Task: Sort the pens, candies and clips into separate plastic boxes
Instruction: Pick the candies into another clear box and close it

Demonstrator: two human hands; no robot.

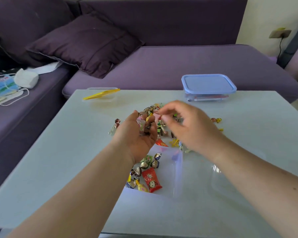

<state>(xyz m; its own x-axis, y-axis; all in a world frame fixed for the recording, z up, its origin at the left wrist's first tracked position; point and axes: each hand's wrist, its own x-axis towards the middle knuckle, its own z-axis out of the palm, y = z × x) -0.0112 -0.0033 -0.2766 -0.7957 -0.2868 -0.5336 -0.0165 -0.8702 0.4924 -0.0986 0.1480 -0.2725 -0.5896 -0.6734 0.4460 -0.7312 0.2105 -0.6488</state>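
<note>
A mixed pile of wrapped candies and small clips [162, 127] lies mid-table. My left hand [138, 134] is cupped palm up over the pile's left side, holding several candies. My right hand [187, 124] hovers beside it and pinches a pink candy [156, 115] at the fingertips, over the left palm. Below the hands stands an open clear plastic box [177, 170] with several candies [146, 176] in it, a red packet among them. A clear box with a blue lid [208, 86] at the back right holds pens. A clear box with a tilted yellow lid [101, 94] sits at the back left.
The pale glass table [58, 160] reaches to a purple sofa [179, 66] with a cushion. A clear lid [220, 179] lies right of the open box. Stray candies [216, 120] and yellow clips [175, 142] lie around the pile. Papers and a white pouch rest on the sofa at left.
</note>
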